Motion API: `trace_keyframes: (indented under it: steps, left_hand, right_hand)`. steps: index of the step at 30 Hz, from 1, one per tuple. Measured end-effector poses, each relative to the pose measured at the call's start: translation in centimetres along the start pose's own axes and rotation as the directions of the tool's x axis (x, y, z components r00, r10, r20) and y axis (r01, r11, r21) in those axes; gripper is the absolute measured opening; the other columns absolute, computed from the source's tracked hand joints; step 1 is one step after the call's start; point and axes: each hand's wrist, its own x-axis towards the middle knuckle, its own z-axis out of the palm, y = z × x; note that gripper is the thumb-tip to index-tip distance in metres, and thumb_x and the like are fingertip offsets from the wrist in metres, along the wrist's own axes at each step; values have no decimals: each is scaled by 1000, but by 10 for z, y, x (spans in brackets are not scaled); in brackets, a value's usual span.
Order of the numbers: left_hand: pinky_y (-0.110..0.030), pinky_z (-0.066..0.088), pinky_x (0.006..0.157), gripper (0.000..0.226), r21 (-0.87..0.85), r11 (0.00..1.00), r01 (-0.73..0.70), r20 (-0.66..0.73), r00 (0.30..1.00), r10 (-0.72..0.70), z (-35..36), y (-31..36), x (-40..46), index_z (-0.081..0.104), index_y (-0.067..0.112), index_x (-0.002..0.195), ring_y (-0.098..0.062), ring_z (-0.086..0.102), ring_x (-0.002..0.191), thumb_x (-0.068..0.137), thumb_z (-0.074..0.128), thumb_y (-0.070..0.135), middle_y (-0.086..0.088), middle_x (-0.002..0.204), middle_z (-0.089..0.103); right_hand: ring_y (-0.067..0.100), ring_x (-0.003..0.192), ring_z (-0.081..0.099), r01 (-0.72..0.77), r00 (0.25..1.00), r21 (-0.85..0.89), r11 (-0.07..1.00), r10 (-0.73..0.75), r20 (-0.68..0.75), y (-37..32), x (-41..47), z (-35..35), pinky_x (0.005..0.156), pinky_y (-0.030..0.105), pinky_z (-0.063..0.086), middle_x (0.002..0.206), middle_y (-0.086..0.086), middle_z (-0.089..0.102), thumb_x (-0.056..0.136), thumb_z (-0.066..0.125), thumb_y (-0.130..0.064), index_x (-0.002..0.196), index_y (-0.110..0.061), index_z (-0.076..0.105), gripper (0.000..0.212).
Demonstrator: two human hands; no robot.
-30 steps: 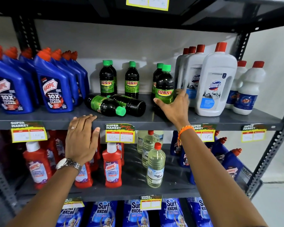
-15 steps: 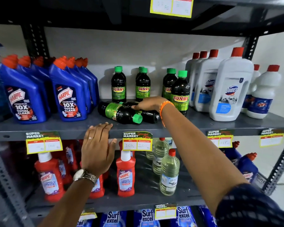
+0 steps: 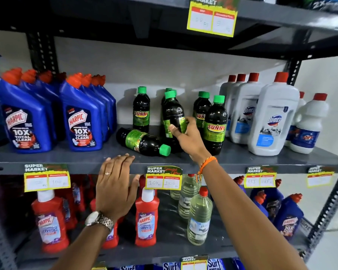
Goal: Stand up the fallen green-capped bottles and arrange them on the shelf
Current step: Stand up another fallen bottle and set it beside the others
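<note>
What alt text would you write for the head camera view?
The right hand grips a green-capped Sunny bottle, nearly upright, on the grey shelf; another Sunny bottle lies fallen beside it. The left hand rests on the shelf edge.

grey metal shelf (image 3: 242, 159), blue Harpic bottles (image 3: 82, 123) left, fallen green-capped bottle (image 3: 142, 142) centre, white Domex bottles (image 3: 271, 121) right

Silver wristwatch (image 3: 99, 221), ring (image 3: 107, 173), orange bracelet (image 3: 206, 163)
</note>
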Motion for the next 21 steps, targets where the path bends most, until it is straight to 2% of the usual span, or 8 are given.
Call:
trace_keyframes:
  steps: [3, 6, 8, 10, 13, 15, 18, 21]
  left_hand:
    - [-46, 25, 124, 51, -5, 1000, -10, -10, 1000, 10, 0, 0, -1, 57, 9, 138, -33, 56, 131, 99, 43, 38, -12, 137, 63]
    - [-45, 23, 125, 51, -10, 1000, -2, -9, 1000, 2, -2, 1, 0, 56, 9, 138, -33, 56, 131, 98, 43, 37, -12, 138, 63]
    - [-45, 23, 125, 50, -2, 1000, -8, -9, 1000, 8, -2, 0, 0, 56, 9, 138, -33, 56, 131, 99, 42, 38, -12, 137, 63]
    - [-44, 23, 125, 50, 11, 1000, -19, -8, 1000, 20, -2, -1, 0, 56, 9, 138, -33, 56, 130, 100, 42, 38, -12, 137, 63]
    - [-43, 23, 125, 50, 17, 999, -29, -9, 1000, 29, -1, -2, 0, 56, 9, 138, -32, 57, 129, 99, 43, 38, -12, 136, 63]
    - [-42, 22, 125, 50, 21, 999, -30, -11, 999, 30, -1, -1, 0, 56, 9, 137, -32, 57, 128, 99, 43, 39, -12, 136, 63]
    - [-41, 21, 125, 51, 18, 999, -27, -5, 1000, 27, -2, -2, 0, 56, 9, 137, -32, 56, 128, 100, 41, 41, -12, 136, 63]
    - [-42, 22, 125, 51, 6, 1000, -25, 0, 1000, 25, -3, -2, 0, 56, 9, 137, -31, 57, 128, 100, 40, 41, -12, 136, 63]
  right_hand:
    - [6, 105, 57, -21, 999, 150, 988, 14, 51, 6, -6, -3, 100, 27, 46, 106, -13, 53, 98, 62, -12, 125, -19, 28, 43]
    - [10, 112, 57, -67, 996, 180, 981, 55, 67, 8, -6, -4, 97, 23, 45, 109, -13, 54, 97, 65, -14, 132, -13, 29, 51]
    - [18, 118, 59, -56, 998, 69, 996, 53, 46, 5, -3, -5, 100, 30, 49, 114, -6, 61, 87, 78, -28, 129, -15, 34, 62]
    - [23, 116, 61, 14, 1000, -160, 987, -18, -25, -6, -2, -3, 99, 36, 53, 121, 4, 64, 72, 86, -45, 121, -13, 40, 74]
    - [29, 117, 55, 98, 972, -413, 906, -176, -155, -29, 0, 1, 97, 37, 49, 126, 15, 57, 66, 85, -59, 120, -4, 44, 88]
    - [32, 120, 53, 82, 963, -504, 860, -198, -182, -42, 5, 1, 96, 37, 45, 127, 18, 56, 69, 80, -63, 122, -1, 45, 89]
    - [36, 121, 54, 63, 959, -598, 799, -214, -185, -50, 12, 0, 95, 40, 46, 128, 20, 55, 76, 71, -68, 124, -2, 47, 86]
    - [38, 119, 55, 80, 977, -628, 774, -185, -104, -54, 19, -5, 95, 41, 47, 124, 21, 58, 83, 70, -53, 123, 2, 50, 71]
